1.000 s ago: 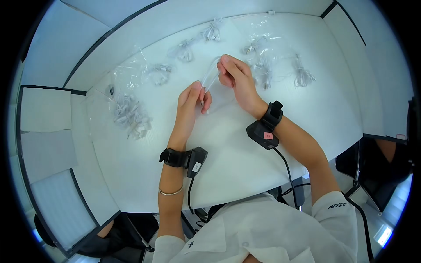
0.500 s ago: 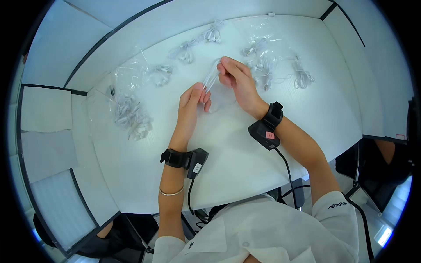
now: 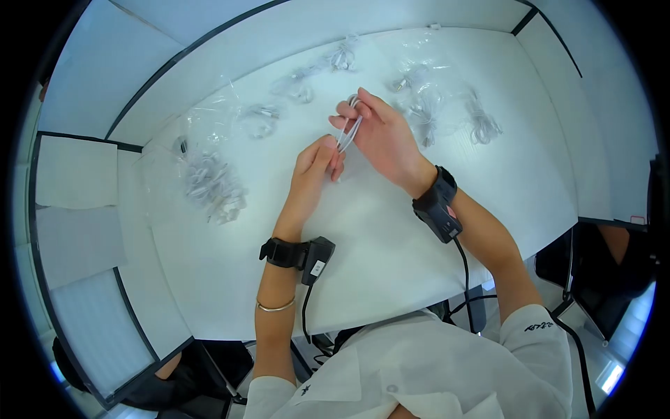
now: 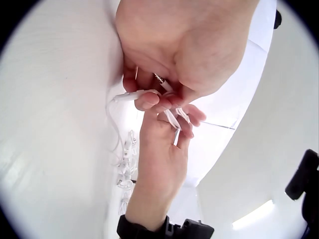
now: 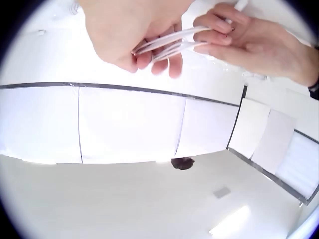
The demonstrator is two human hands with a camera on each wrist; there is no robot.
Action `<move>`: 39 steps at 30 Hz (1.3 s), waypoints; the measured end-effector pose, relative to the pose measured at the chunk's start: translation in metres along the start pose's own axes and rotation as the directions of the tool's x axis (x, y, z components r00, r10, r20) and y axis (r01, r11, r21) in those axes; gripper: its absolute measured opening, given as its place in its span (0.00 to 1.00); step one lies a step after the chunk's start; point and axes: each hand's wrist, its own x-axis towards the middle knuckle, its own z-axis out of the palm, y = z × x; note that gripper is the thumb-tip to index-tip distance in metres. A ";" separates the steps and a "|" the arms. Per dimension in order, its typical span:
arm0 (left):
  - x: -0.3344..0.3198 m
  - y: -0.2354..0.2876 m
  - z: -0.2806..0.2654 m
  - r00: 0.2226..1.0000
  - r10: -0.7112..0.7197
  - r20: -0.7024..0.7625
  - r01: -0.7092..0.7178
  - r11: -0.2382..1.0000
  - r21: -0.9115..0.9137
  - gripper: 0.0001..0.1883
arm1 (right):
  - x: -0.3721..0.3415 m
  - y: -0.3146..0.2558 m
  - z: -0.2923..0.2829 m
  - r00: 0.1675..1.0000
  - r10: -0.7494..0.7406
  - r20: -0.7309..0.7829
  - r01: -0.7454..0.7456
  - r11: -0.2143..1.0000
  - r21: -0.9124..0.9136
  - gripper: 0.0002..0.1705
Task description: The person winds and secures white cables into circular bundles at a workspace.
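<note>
A looped white cable (image 3: 349, 134) is stretched between the two hands above the table. My left hand (image 3: 312, 171) pinches its lower end; in the left wrist view a metal plug (image 4: 159, 78) pokes out of that hand's curled fingers, and a white cable piece (image 4: 127, 96) sticks out beside them. The right hand (image 3: 388, 142) has its fingers curled round the upper end of the loops, palm partly turned up. In the right wrist view the loops (image 5: 174, 40) run in several strands from one hand to the other.
Bundled white cables (image 3: 209, 183) lie at the left of the white table (image 3: 391, 258). More bundles lie along the back, among them one on the right (image 3: 481, 124), with clear plastic bags (image 3: 426, 52) around some. White partitions (image 3: 279, 35) stand behind and at the sides.
My right hand has turned its palm upward, with its wrist shifted slightly right. The held loops look shorter and more gathered, and the left hand has moved slightly right.
</note>
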 end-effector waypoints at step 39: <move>-0.005 0.017 0.032 0.866 0.500 0.034 -0.306 0.473 0.826 0.09 | -0.007 0.004 0.012 0.988 -0.121 -0.098 0.073 0.916 -0.394 0.22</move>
